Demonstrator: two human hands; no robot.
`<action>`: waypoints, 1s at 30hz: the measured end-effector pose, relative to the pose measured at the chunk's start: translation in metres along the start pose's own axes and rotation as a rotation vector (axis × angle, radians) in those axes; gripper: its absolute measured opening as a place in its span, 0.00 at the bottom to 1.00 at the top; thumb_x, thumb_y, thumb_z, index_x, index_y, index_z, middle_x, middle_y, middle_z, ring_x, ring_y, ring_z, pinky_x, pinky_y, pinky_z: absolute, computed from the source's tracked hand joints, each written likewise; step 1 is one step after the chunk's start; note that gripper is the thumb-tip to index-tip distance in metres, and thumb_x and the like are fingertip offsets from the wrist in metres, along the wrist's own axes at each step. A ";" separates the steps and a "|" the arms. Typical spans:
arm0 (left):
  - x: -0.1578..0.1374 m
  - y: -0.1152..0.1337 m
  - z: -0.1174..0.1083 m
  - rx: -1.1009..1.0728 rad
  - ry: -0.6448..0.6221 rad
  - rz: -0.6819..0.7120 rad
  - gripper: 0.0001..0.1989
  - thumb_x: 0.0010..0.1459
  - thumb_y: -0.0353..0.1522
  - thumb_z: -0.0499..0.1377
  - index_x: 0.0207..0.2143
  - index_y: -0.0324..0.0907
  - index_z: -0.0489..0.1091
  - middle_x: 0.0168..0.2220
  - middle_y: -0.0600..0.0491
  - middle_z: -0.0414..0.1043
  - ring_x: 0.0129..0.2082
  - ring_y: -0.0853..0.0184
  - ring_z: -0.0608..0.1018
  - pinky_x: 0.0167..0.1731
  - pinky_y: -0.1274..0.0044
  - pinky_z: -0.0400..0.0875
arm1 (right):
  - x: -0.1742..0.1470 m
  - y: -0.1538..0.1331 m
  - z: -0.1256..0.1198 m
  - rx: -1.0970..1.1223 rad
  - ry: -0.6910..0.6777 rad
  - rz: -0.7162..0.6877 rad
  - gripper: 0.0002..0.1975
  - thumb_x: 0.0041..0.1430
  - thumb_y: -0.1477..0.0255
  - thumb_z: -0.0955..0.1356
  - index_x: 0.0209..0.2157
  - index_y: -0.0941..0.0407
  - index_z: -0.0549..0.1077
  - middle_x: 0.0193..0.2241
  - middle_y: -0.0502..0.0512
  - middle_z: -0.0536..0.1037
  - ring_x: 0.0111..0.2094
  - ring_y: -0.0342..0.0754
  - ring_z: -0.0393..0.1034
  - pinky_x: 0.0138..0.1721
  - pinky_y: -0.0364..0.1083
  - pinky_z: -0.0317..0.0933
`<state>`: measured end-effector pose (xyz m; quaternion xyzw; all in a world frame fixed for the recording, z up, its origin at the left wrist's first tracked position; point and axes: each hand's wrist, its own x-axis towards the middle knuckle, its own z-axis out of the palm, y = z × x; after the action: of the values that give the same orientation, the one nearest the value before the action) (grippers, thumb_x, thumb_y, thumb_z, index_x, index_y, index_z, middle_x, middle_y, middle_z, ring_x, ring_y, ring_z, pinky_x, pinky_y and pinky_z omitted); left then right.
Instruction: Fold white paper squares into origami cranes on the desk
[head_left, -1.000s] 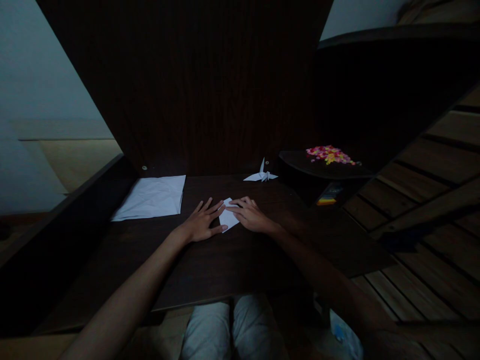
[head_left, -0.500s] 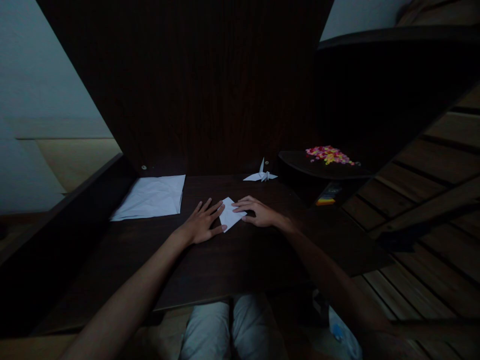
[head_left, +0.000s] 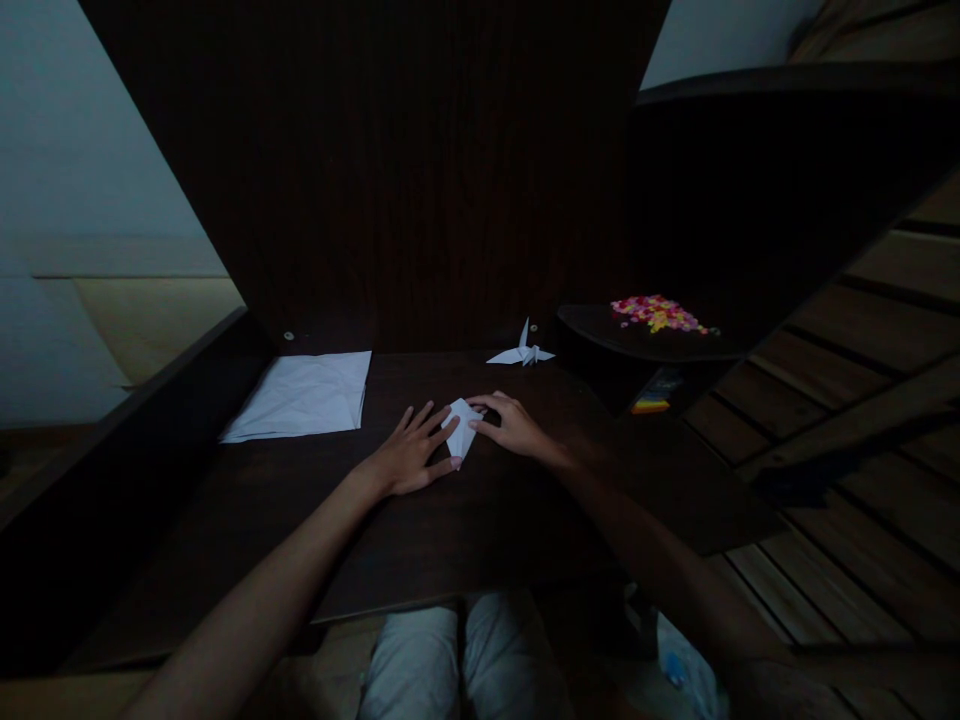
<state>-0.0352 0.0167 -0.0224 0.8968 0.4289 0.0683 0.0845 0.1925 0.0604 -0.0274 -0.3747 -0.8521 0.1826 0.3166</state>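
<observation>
A dark wooden panel (head_left: 375, 170) rises behind the dark bench (head_left: 465, 520) and fills most of the view. To the right a dark rounded shelf (head_left: 645, 345) juts beside the bench and carries a heap of small pink and yellow bits (head_left: 658, 311) (too small to tell what they are). At the back left of the bench lies a stack of white paper sheets (head_left: 300, 396), flat and well apart from the hands. A finished white paper crane (head_left: 523, 351) stands at the back edge of the bench, near the shelf. In the middle of the bench, between both hands, sits a small folded white paper (head_left: 460, 430), part of it lifted off the surface. The left hand (head_left: 409, 455) lies spread flat, its fingers open and their tips touching the paper's left edge without gripping it. The right hand (head_left: 514, 428) rests on the bench at the paper's right side, fingers curled lightly and pinching or pressing its raised edge; which of the two cannot be told in this dim light.
</observation>
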 end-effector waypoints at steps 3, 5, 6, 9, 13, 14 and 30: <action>0.001 0.002 0.001 0.000 -0.001 -0.003 0.33 0.62 0.50 0.43 0.65 0.47 0.48 0.67 0.49 0.43 0.66 0.52 0.44 0.61 0.56 0.40 | 0.000 -0.002 0.005 -0.072 0.036 -0.034 0.16 0.57 0.70 0.69 0.47 0.57 0.72 0.39 0.57 0.75 0.42 0.49 0.66 0.46 0.51 0.62; 0.001 0.003 0.001 -0.002 -0.005 -0.009 0.32 0.62 0.50 0.43 0.64 0.47 0.48 0.67 0.49 0.43 0.66 0.52 0.45 0.61 0.56 0.41 | -0.001 -0.003 0.006 -0.135 0.054 -0.053 0.12 0.57 0.69 0.68 0.42 0.56 0.74 0.40 0.57 0.74 0.43 0.50 0.65 0.47 0.52 0.61; 0.001 0.003 0.000 -0.002 -0.007 -0.010 0.32 0.62 0.49 0.43 0.64 0.47 0.48 0.67 0.48 0.44 0.66 0.52 0.45 0.61 0.55 0.41 | -0.001 -0.004 0.006 -0.162 0.055 -0.058 0.10 0.57 0.68 0.68 0.40 0.56 0.75 0.40 0.57 0.74 0.43 0.50 0.65 0.47 0.52 0.61; 0.001 0.003 0.001 0.004 0.008 -0.017 0.31 0.62 0.49 0.44 0.64 0.48 0.49 0.66 0.48 0.46 0.66 0.52 0.46 0.61 0.56 0.42 | -0.002 -0.008 0.005 -0.220 0.014 -0.068 0.08 0.59 0.68 0.67 0.36 0.55 0.77 0.37 0.57 0.76 0.43 0.51 0.65 0.47 0.53 0.61; 0.002 -0.001 0.003 0.027 0.036 -0.016 0.29 0.63 0.47 0.43 0.64 0.48 0.51 0.66 0.48 0.47 0.65 0.52 0.50 0.61 0.56 0.44 | -0.004 -0.011 0.002 -0.207 -0.076 -0.081 0.12 0.58 0.65 0.67 0.41 0.55 0.77 0.44 0.58 0.77 0.47 0.53 0.67 0.49 0.54 0.62; 0.002 -0.002 0.004 0.032 0.035 -0.008 0.29 0.63 0.47 0.43 0.64 0.47 0.51 0.66 0.48 0.47 0.65 0.52 0.50 0.61 0.56 0.45 | -0.005 -0.010 0.002 -0.194 -0.103 -0.083 0.15 0.57 0.63 0.68 0.43 0.55 0.77 0.46 0.58 0.76 0.49 0.53 0.66 0.50 0.54 0.62; 0.004 -0.007 0.009 0.068 -0.010 0.044 0.33 0.64 0.49 0.39 0.66 0.43 0.42 0.67 0.48 0.41 0.67 0.57 0.43 0.62 0.60 0.40 | -0.006 -0.010 0.000 -0.118 -0.306 -0.033 0.34 0.53 0.55 0.68 0.58 0.55 0.64 0.61 0.60 0.60 0.63 0.56 0.51 0.62 0.57 0.49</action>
<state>-0.0363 0.0231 -0.0323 0.9087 0.4107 0.0508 0.0546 0.1907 0.0495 -0.0246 -0.3462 -0.9057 0.1817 0.1637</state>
